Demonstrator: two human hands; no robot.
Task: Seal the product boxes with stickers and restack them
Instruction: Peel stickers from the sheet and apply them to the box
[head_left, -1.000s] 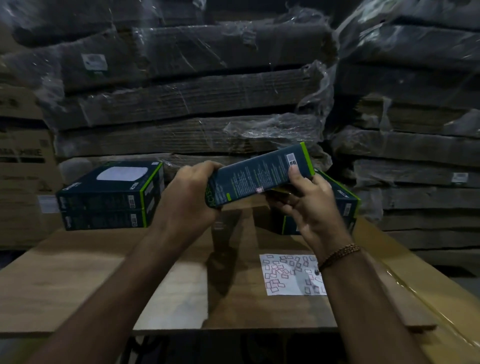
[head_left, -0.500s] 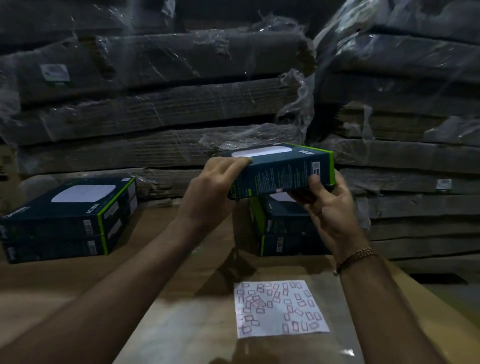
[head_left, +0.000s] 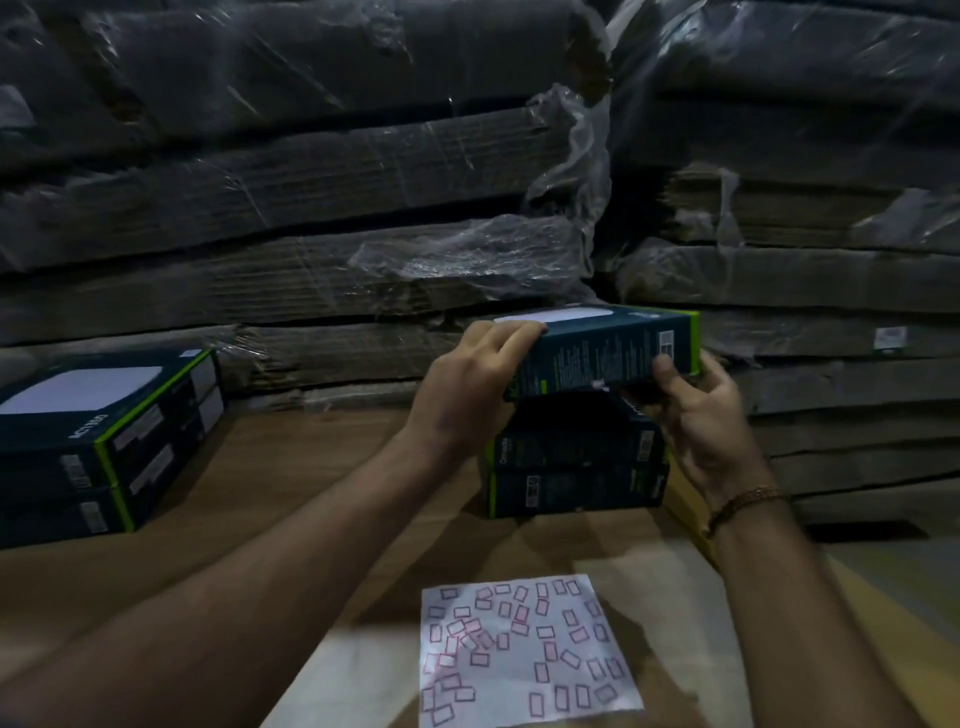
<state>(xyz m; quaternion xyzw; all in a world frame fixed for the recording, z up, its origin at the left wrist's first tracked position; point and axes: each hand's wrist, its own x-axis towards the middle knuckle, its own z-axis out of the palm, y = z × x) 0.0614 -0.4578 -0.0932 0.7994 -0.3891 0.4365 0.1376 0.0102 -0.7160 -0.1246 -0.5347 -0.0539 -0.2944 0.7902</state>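
Gripping the box (head_left: 605, 351) at opposite ends, left hand (head_left: 470, 392) and right hand (head_left: 698, 415) hold it just above the stack (head_left: 574, 467); it looks light, stiff, best held by its edges.

I have one head-worn view, looking forward and down along both forearms onto the near brown wooden tabletop (head_left: 218, 519), facing close plastic-wrapped stacks of flattened brown cardboard (head_left: 311, 208) behind.

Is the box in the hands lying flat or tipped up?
Nearly flat: the held box shows its white top facing up, both hands gripping its ends above the right stack.
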